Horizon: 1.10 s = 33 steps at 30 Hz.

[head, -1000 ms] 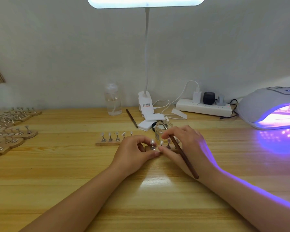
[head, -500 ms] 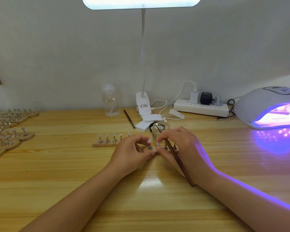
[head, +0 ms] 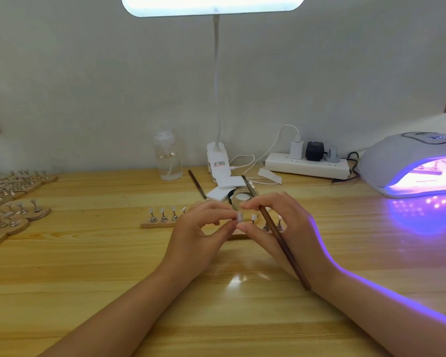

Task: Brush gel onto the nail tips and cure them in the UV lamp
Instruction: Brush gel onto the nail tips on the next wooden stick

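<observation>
desk (head: 87,266): pale wood, visible grain, glossy varnish; reflects lamp glare.
brush (head: 281,243): dark brown handle, smooth, looks like wood.
nail tips (head: 240,217): translucent whitish plastic.
tip stands (head: 163,218): shiny metal pegs on a matt wooden strip.
jar (head: 242,199): clear glass, glossy.
UV lamp (head: 397,161): white plastic shell, smooth, satin.
bottle (head: 167,155): clear plastic.
power strip (head: 307,166): white plastic, matt.

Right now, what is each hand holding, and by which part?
The right hand holds the brown brush partway along its handle. Left hand pinches at a nail tip on its stand; the exact contact is unclear.
</observation>
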Available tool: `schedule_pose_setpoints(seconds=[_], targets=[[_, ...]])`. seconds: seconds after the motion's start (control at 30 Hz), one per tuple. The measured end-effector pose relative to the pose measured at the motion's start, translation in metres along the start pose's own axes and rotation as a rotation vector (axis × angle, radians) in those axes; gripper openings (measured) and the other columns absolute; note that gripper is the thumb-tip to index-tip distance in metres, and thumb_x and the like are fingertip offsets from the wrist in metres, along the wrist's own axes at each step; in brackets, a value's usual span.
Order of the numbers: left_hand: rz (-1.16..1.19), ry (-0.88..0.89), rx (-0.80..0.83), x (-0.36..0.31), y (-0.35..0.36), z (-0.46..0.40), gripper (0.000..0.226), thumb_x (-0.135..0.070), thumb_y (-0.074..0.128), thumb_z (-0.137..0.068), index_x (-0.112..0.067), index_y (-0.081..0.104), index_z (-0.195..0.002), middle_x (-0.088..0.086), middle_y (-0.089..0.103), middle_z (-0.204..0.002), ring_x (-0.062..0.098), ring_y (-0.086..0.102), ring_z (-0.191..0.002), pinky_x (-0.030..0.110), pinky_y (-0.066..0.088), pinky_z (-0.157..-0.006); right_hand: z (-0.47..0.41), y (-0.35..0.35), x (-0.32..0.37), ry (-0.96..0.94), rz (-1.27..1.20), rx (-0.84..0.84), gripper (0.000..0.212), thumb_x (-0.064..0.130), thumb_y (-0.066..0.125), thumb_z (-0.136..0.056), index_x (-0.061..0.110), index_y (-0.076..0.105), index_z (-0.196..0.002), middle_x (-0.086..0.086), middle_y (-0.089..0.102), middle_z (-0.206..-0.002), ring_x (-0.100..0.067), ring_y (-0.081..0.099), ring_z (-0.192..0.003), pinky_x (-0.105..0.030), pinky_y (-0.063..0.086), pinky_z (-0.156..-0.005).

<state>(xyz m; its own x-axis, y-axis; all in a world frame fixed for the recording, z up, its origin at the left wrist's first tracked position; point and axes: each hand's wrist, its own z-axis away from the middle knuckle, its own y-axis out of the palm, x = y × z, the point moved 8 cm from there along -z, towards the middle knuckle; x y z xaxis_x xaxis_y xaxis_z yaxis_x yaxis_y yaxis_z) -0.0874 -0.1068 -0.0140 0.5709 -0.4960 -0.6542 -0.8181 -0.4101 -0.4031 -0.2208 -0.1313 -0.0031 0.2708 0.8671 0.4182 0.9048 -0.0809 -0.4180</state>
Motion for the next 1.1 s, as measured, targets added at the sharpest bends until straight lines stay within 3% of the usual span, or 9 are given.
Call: schedule_pose_setpoints(seconds=[0.13, 0.2, 0.3, 0.47, 0.6, 0.73, 0.87, 1.0, 1.1], targets=[[0.006, -0.060, -0.090, 0.006, -0.009, -0.002, 0.023, -0.014, 0.071, -0.073, -0.036, 0.067, -0.075, -0.016, 0.068, -0.077, 0.002, 0.051, -0.070, 0.007, 0.034, -0.064, -0.011, -0.013, -0.010, 0.192, -0.247, -0.056, 0.025, 0.045, 0.049, -0.083, 0.028, 0.063, -0.097, 0.000, 0.069, -0.094, -0.002, 0.062, -0.083, -0.016, 0.052, -0.068], [0.011, -0.074, -0.120, 0.007, -0.012, -0.002, 0.026, -0.014, 0.072, -0.072, -0.039, 0.065, -0.074, -0.021, 0.068, -0.077, 0.001, 0.050, -0.066, 0.007, 0.034, -0.063, -0.021, -0.024, -0.015, 0.259, -0.330, -0.112, 0.028, 0.048, 0.043, -0.081, 0.032, 0.062, -0.092, 0.005, 0.070, -0.075, 0.002, 0.059, -0.063, -0.011, 0.047, -0.059], [0.031, -0.102, -0.130, 0.008, -0.013, -0.002, 0.025, -0.015, 0.072, -0.070, -0.038, 0.065, -0.072, -0.026, 0.066, -0.077, 0.000, 0.050, -0.064, 0.007, 0.034, -0.062, -0.043, -0.029, -0.031, 0.405, -0.370, -0.117, 0.037, 0.049, 0.043, -0.082, 0.022, 0.069, -0.087, 0.005, 0.058, -0.046, 0.001, 0.047, -0.041, -0.007, 0.038, -0.048], [0.044, -0.115, -0.131, 0.009, -0.013, -0.003, 0.026, -0.009, 0.073, -0.071, -0.034, 0.066, -0.071, -0.014, 0.067, -0.075, 0.002, 0.049, -0.067, 0.007, 0.034, -0.061, -0.076, -0.009, -0.056, 0.522, -0.100, 0.174, 0.032, 0.036, 0.049, -0.092, 0.018, 0.072, -0.079, 0.014, 0.054, -0.053, 0.006, 0.049, -0.045, -0.009, 0.035, -0.049], [0.041, -0.134, -0.131, 0.011, -0.014, -0.002, 0.026, -0.009, 0.073, -0.071, -0.034, 0.066, -0.070, -0.016, 0.067, -0.074, 0.001, 0.049, -0.067, 0.007, 0.034, -0.060, -0.082, 0.012, -0.062, 0.517, 0.034, 0.353, 0.028, 0.032, 0.055, -0.090, 0.016, 0.063, -0.068, 0.008, 0.058, -0.054, 0.009, 0.052, -0.045, -0.008, 0.035, -0.045], [0.048, -0.143, -0.131, 0.012, -0.014, -0.003, 0.026, -0.010, 0.073, -0.071, -0.035, 0.066, -0.069, -0.021, 0.066, -0.071, 0.000, 0.050, -0.066, 0.006, 0.034, -0.060, -0.084, 0.022, -0.061, 0.475, 0.156, 0.401, 0.034, 0.038, 0.061, -0.085, 0.013, 0.063, -0.063, 0.001, 0.064, -0.059, -0.008, 0.061, -0.064, -0.019, 0.043, -0.059], [0.043, -0.139, -0.135, 0.012, -0.015, -0.003, 0.027, -0.010, 0.074, -0.071, -0.036, 0.066, -0.069, -0.018, 0.066, -0.070, 0.000, 0.049, -0.064, 0.007, 0.034, -0.059, -0.079, 0.030, -0.062, 0.450, 0.231, 0.452, 0.040, 0.044, 0.061, -0.083, 0.006, 0.067, -0.071, -0.004, 0.066, -0.065, -0.017, 0.064, -0.070, -0.034, 0.050, -0.072], [0.034, -0.134, -0.132, 0.012, -0.014, -0.003, 0.029, -0.009, 0.073, -0.071, -0.037, 0.065, -0.068, -0.018, 0.067, -0.074, 0.000, 0.050, -0.065, 0.006, 0.035, -0.060, -0.073, 0.032, -0.065, 0.450, 0.274, 0.460, 0.043, 0.048, 0.061, -0.081, 0.006, 0.064, -0.081, -0.006, 0.064, -0.073, -0.021, 0.063, -0.074, -0.038, 0.050, -0.074], [0.035, -0.128, -0.131, 0.011, -0.014, -0.003, 0.030, -0.009, 0.073, -0.071, -0.038, 0.065, -0.068, -0.022, 0.066, -0.075, 0.000, 0.051, -0.065, 0.006, 0.035, -0.060, -0.075, 0.024, -0.065, 0.455, 0.235, 0.392, 0.039, 0.046, 0.062, -0.081, 0.008, 0.065, -0.074, -0.002, 0.064, -0.066, -0.016, 0.063, -0.069, -0.037, 0.051, -0.073]])
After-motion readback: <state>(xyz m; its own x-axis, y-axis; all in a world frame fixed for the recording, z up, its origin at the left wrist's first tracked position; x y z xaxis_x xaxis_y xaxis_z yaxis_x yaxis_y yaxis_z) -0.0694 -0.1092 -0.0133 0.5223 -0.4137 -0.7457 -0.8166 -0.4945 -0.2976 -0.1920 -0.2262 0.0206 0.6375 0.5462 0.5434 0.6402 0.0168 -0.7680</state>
